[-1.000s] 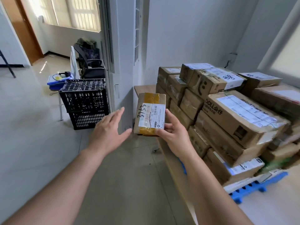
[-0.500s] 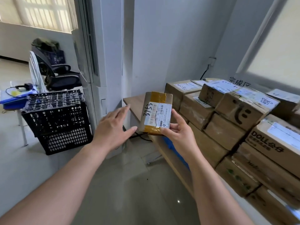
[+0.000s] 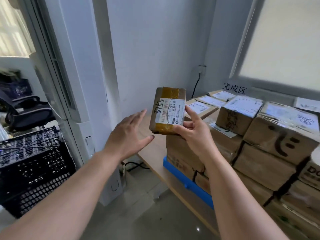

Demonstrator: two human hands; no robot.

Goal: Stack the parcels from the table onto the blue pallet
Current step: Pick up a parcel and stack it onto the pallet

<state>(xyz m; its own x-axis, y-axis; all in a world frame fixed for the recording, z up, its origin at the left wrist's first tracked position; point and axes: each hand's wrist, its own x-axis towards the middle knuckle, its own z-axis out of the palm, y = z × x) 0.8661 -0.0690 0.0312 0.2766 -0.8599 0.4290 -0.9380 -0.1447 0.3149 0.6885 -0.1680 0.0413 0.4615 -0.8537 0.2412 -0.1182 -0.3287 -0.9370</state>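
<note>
- Right hand (image 3: 194, 135) pinches parcel (image 3: 168, 110) at its lower right corner; parcel upright, in the air over pallet's (image 3: 188, 184) left edge.
- Left hand (image 3: 126, 137) spread wide, just left of parcel, not touching.
- Stack (image 3: 259, 135) fills pallet to that edge; bare platform (image 3: 152, 135) strip left of it.

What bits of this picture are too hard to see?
Head view: label print on the small parcel, too small and blurred; its lower corner, covered by the right hand.
Head view: blue pallet, mostly hidden under the stacked boxes.
Head view: stacked boxes, cut off by the right edge.
</note>
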